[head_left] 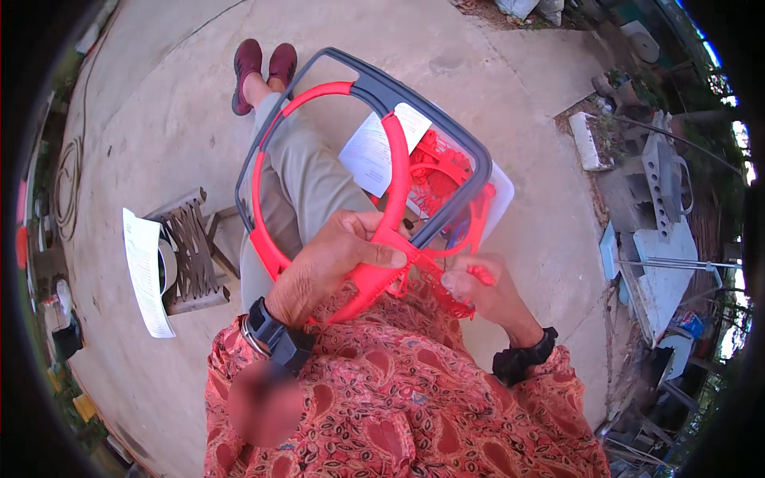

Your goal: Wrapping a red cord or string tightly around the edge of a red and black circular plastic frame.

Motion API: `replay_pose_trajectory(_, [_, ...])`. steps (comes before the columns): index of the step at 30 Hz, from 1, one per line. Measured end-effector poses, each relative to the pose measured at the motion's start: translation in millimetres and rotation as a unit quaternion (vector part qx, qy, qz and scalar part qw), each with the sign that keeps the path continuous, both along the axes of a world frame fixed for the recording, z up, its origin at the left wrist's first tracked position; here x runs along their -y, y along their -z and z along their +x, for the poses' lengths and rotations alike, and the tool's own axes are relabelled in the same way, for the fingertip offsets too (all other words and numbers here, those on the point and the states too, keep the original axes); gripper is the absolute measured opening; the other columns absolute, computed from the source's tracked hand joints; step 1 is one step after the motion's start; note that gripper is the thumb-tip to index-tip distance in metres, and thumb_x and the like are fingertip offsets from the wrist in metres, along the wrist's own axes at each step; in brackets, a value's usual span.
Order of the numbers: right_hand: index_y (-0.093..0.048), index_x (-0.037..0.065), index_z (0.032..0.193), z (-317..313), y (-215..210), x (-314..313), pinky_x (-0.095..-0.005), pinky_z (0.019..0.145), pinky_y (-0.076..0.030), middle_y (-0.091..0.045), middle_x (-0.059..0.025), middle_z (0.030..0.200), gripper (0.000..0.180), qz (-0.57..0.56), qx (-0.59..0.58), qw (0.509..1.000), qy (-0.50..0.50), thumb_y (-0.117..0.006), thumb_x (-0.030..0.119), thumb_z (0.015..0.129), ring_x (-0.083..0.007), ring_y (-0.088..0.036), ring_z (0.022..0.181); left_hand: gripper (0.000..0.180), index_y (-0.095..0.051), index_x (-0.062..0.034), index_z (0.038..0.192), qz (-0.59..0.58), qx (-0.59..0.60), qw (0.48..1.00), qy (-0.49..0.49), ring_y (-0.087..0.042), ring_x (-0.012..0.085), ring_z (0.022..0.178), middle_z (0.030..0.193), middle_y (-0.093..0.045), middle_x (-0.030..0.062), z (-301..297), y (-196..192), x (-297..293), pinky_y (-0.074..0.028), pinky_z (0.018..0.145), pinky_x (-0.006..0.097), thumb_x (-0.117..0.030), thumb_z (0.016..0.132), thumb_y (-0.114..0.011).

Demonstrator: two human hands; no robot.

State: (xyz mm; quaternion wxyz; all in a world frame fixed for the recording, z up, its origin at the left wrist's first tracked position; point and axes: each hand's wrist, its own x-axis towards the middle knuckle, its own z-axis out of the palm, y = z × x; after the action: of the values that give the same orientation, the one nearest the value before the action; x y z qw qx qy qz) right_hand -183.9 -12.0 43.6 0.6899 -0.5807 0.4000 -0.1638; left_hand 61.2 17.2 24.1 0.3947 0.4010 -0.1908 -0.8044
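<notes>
Your left hand [339, 256]: clamped on red plastic ring's [397, 182] near edge
Your right hand [492, 288]: at red mesh netting [456, 304], can't tell if gripping

The red frame [400, 171] looks like smooth plastic with a soft sheen; the dark grey frame [381, 89] looks like matt plastic. Red netting [451, 299] seems thin cord. The paper sheet [370, 156] is matt, the patterned garment [398, 382] cloth, the concrete floor [143, 143] rough.

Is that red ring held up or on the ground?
Held up: the left hand grips the red ring at its near side, and legs show through it.
</notes>
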Motion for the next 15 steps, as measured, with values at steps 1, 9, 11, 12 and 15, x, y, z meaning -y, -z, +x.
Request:
replay_pose_trajectory(1, [-0.051, 0.003, 0.067, 0, -4, 0, -0.0222, 0.051, -0.030, -0.045, 0.0059, 0.062, 0.030, -0.011, -0.004, 1.000, -0.018, -0.060, 0.019, 0.090, -0.0028, -0.039, 0.058, 0.031, -0.062, 0.0032, 0.100, -0.005, 0.002, 1.000, 0.002, -0.065, 0.0175, 0.066, 0.083, -0.067, 0.0092, 0, -5, 0, -0.056, 0.062, 0.030, 0.002, 0.071, -0.074])
replay_pose_trajectory(9, [-0.050, 0.001, 0.067, 29, -46, 22, -0.0247, 0.052, -0.032, -0.044, 0.0033, 0.059, 0.027, -0.121, 0.043, 0.992, 0.006, -0.059, 0.015, 0.088, -0.0053, -0.039, 0.057, 0.027, -0.063, 0.0017, 0.098, -0.106, 0.037, 0.976, -0.187, -0.065, 0.0144, 0.066, 0.083, -0.068, 0.0068, -13, -35, 6, -0.055, 0.062, 0.028, 0.003, 0.073, -0.073])
replay_pose_trajectory(11, [-0.051, 0.001, 0.067, 35, -54, 30, -0.0247, 0.053, -0.032, -0.045, 0.0028, 0.059, 0.026, -0.144, 0.047, 0.988, -0.004, -0.059, 0.014, 0.087, -0.0057, -0.040, 0.057, 0.026, -0.063, 0.0015, 0.098, -0.117, 0.052, 0.971, -0.202, -0.065, 0.0143, 0.067, 0.083, -0.068, 0.0072, -14, -47, 5, -0.055, 0.062, 0.027, 0.003, 0.074, -0.072])
replay_pose_trajectory(12, [-0.051, 0.001, 0.067, 36, -57, 34, -0.0244, 0.053, -0.033, -0.046, 0.0025, 0.060, 0.026, -0.190, 0.047, 0.980, -0.018, -0.059, 0.015, 0.087, -0.0057, -0.040, 0.058, 0.025, -0.063, 0.0013, 0.097, -0.118, 0.062, 0.968, -0.213, -0.065, 0.0142, 0.068, 0.084, -0.068, 0.0077, -13, -51, 4, -0.054, 0.063, 0.027, 0.003, 0.074, -0.072])
replay_pose_trajectory(15, [-0.051, 0.000, 0.067, 40, -50, 39, -0.0240, 0.054, -0.034, -0.047, 0.0023, 0.061, 0.026, -0.234, 0.040, 0.971, -0.033, -0.058, 0.015, 0.087, -0.0060, -0.041, 0.058, 0.023, -0.063, 0.0012, 0.097, -0.111, 0.094, 0.957, -0.252, -0.065, 0.0141, 0.068, 0.084, -0.068, 0.0080, -12, -48, -4, -0.055, 0.065, 0.027, 0.004, 0.075, -0.071])
